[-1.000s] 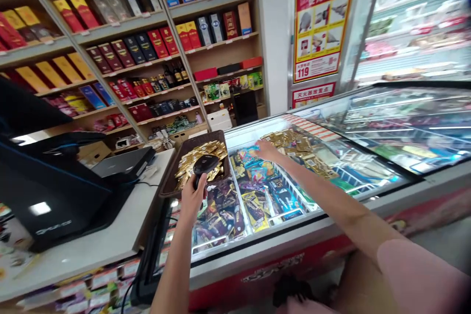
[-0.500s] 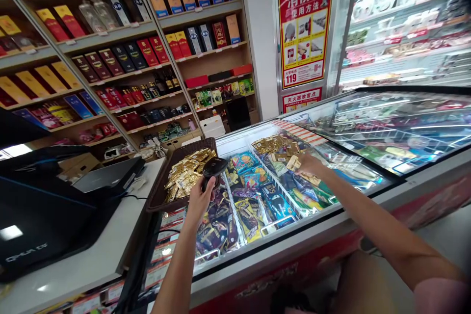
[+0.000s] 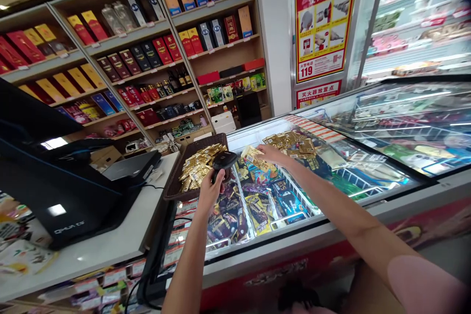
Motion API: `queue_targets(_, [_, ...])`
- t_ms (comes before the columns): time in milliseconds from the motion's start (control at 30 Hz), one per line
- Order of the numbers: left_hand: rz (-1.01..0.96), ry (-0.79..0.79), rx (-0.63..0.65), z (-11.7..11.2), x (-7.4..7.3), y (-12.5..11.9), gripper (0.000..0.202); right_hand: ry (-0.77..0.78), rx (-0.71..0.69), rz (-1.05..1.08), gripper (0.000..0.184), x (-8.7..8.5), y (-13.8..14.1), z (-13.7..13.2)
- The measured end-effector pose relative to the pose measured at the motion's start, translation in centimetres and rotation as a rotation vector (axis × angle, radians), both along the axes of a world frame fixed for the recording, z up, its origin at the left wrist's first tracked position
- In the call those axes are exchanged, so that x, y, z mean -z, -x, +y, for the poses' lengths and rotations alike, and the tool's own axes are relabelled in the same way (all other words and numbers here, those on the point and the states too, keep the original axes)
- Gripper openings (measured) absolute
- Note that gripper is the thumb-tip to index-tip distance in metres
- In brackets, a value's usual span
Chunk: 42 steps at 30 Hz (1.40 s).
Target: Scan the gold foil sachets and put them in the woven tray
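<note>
My left hand is closed round the handle of a black barcode scanner, its head tilted toward the right. Between the fingers of my right hand is a gold packet, held over the chest freezer just right of the scanner. A brown woven basket stands left of the scanner, heaped with gold packets. More gold packets lie in a loose pile behind and right of my right hand.
Colourful ice cream packs fill wire-divided sections of the chest freezer. At left, a black checkout terminal stands on a white counter. Shelves of boxed bottles line the back wall, beside a red fire-hydrant poster.
My right hand has moved left from the loose pile toward the scanner, carrying a gold packet. My left hand still holds the scanner beside the basket. The camera view has turned slightly left.
</note>
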State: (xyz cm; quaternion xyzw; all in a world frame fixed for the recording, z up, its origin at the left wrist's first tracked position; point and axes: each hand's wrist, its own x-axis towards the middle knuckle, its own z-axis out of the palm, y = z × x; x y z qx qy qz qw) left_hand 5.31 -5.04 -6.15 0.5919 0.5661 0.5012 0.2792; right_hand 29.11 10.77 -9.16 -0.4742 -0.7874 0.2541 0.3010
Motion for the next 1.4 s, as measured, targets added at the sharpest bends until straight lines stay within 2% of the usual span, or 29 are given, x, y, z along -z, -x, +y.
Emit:
queue_targets(167, [-0.07,-0.001,-0.046,-0.3,-0.3,0.6,0.045,0.056,0.032,0.01,0.02,0.7,1.1,0.2])
queue_targets(333, [-0.02,-0.01,-0.025,0.1,0.5,0.6,0.044,0.129,0.041,0.051,0.02,1.2,1.0,0.3])
queue_targets(467, [0.039,0.018,0.012,0.5,1.1,-0.1,0.044,0.21,0.053,0.206,0.02,1.6,0.9,0.2])
queue_targets(633, [0.072,0.036,0.039,0.9,1.1,-1.2,0.045,0.273,0.032,0.39,0.018,2.3,0.8,0.0])
queue_targets(900, [0.111,0.047,0.048,1.2,1.3,-1.9,0.045,0.27,0.059,0.405,0.018,3.3,0.5,0.8])
queue_targets(1233, [0.199,0.068,0.037,0.9,0.6,-2.7,0.045,0.332,0.06,0.457,0.018,3.0,0.1,-0.2])
queue_targets(1400, [0.215,0.081,0.036,0.8,0.8,-2.5,0.046,0.332,0.076,0.447,0.019,3.5,0.1,0.0])
